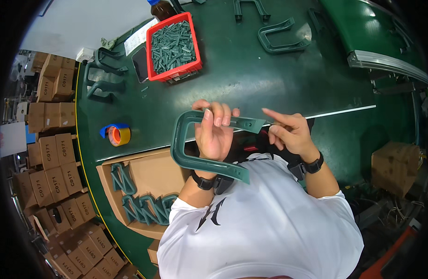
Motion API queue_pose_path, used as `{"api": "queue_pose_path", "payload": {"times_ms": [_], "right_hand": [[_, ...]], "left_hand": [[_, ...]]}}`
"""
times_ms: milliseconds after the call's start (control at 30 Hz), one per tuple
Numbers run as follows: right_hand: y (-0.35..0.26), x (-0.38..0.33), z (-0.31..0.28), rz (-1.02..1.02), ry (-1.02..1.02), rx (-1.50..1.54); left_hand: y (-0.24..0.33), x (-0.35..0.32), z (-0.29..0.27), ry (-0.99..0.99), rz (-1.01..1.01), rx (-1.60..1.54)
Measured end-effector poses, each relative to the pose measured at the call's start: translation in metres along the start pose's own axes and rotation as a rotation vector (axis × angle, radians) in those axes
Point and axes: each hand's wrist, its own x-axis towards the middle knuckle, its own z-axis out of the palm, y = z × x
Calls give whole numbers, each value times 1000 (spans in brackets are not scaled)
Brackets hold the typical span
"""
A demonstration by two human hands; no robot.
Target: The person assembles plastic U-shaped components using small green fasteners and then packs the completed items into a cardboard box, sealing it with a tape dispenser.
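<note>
My left hand (pixel 213 139) grips a dark green U-shaped plastic handle (pixel 178 139) by its upper arm, fingers wrapped over it. The handle's curve points left, and its two arms reach right, the lower one passing across my left wrist. Small holes show near the end of the upper arm. Just right of that end is my right hand (pixel 292 134). Its index finger stretches out, while the thumb and other fingers are curled together. Whatever they may pinch is too small to make out.
An open carton (pixel 151 169) with several green handles (pixel 146 209) sits left of me. On the green table (pixel 232 79) are a red bin (pixel 198 56) of small green pieces, a phone (pixel 140 64), a tape roll (pixel 117 135) and more handles (pixel 283 46). Stacked cartons (pixel 51 153) stand far left.
</note>
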Motion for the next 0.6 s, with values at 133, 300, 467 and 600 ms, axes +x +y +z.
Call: {"api": "queue_pose_path", "payload": {"times_ms": [133, 300, 467, 600], "right_hand": [[-1, 0, 5, -28, -57, 192], [-7, 0, 7, -6, -118, 179], [-10, 1, 7, -39, -92, 169], [-12, 1, 3, -41, -65, 143]], "left_hand": [[2, 0, 8, -14, 23, 19], [4, -2, 13, -19, 42, 21], [6, -3, 18, -8, 36, 28], [5, -4, 25, 52, -11, 51]]}}
